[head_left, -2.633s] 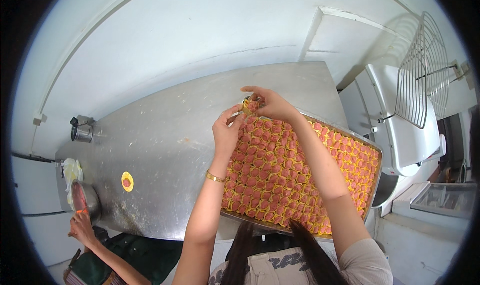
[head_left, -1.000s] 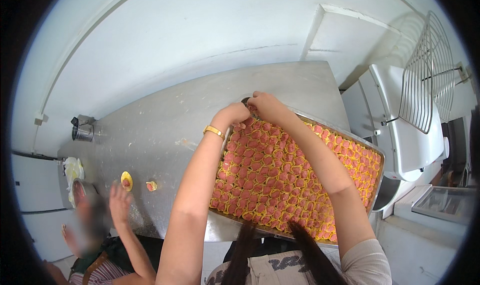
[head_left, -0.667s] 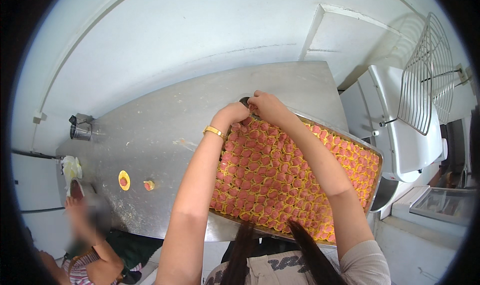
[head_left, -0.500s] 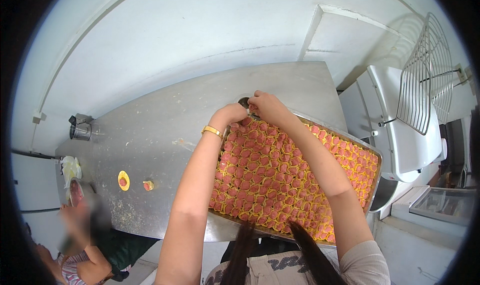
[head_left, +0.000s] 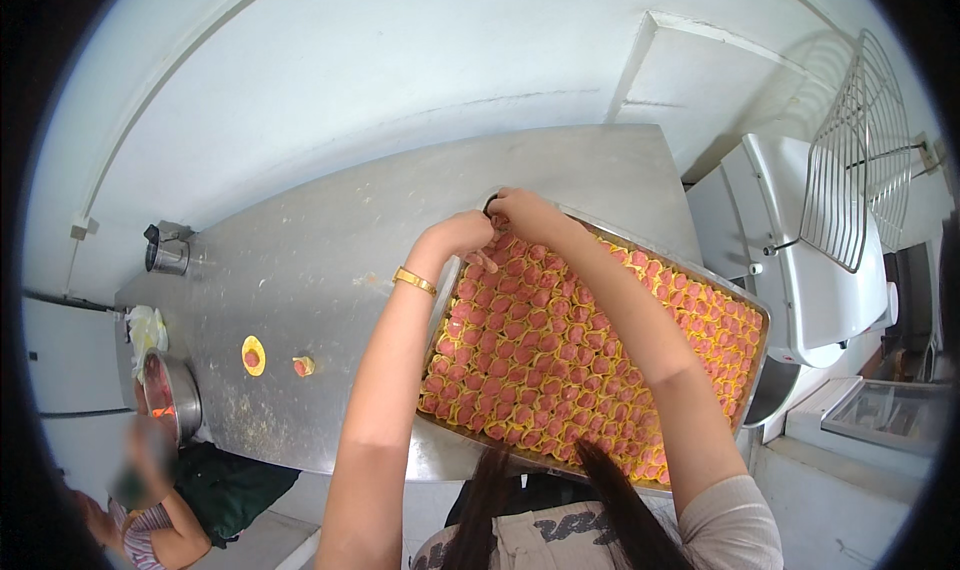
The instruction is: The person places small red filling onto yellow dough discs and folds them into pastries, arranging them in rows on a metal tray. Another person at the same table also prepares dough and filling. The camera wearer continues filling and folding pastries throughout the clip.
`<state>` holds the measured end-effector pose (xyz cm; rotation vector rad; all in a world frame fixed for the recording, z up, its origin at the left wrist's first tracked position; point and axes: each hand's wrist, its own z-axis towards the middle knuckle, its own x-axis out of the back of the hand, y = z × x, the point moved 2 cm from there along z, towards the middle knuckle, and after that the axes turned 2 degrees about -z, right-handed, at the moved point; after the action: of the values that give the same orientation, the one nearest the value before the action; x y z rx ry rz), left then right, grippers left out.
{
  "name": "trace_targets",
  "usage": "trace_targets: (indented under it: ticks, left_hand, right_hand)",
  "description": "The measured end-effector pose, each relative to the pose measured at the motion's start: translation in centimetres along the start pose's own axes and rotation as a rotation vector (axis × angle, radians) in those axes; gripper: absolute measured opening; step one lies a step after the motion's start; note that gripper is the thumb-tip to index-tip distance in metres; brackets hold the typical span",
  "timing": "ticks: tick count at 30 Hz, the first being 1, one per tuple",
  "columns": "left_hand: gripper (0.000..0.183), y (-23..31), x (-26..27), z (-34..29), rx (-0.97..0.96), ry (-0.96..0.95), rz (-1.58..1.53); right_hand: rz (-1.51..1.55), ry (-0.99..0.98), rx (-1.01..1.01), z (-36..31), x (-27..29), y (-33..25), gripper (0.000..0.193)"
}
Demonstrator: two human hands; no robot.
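My hands meet at the far left corner of a large metal tray [head_left: 765, 350] packed with rows of open-topped dumplings [head_left: 545, 345], pink filling in yellow wrappers. My right hand [head_left: 520, 215] is closed, its fingertips pinching at a dumpling [head_left: 500, 224] that mostly hides beneath them. From the left, my left hand [head_left: 465, 238] reaches to the same dumpling with bent fingers, the thumb low over the tray's edge. Right beside my right fingers, a small dark round thing [head_left: 490, 203] shows only in part. Further left on the steel table lie a flat yellow wrapper with filling [head_left: 254, 356] and a single dumpling [head_left: 303, 367].
A metal bowl [head_left: 188, 395] with pink contents stands at the table's left end, beside a co-worker's arm [head_left: 180, 530]. Behind it are a plastic bag [head_left: 147, 330] and a metal canister [head_left: 167, 253]. A white machine [head_left: 790, 250] and a wire rack [head_left: 850, 160] stand at right.
Both hands have stayed at the tray's corner, the fingers shifting slightly closer together. The co-worker's arm has drawn back from the bowl, which now shows more fully.
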<state>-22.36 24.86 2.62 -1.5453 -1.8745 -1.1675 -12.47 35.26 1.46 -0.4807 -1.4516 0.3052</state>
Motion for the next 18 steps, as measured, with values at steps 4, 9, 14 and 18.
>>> trace_targets:
  ticks: [4, 9, 14, 18]
  left_hand:
    - [0.031, 0.9, 0.4, -1.4, 0.390, 0.034, -0.902]
    - [0.036, 3.2, 2.4, -4.1, 0.438, 0.085, -0.985]
    - [0.037, 3.1, 2.8, -7.6, 0.418, 0.254, -1.082]
    - [0.035, 2.8, 1.4, -10.7, 0.442, 0.317, -1.152]
  right_hand:
    - [0.013, -0.024, 0.024, 0.2, 0.0, 0.3, 0.017]
    - [0.018, -0.001, 0.062, 0.5, -0.2, 0.3, 0.018]
    - [0.090, 0.026, 0.100, 0.6, -0.3, 0.9, 0.019]
    - [0.223, 0.012, 0.103, 0.7, -0.4, 1.2, 0.021]
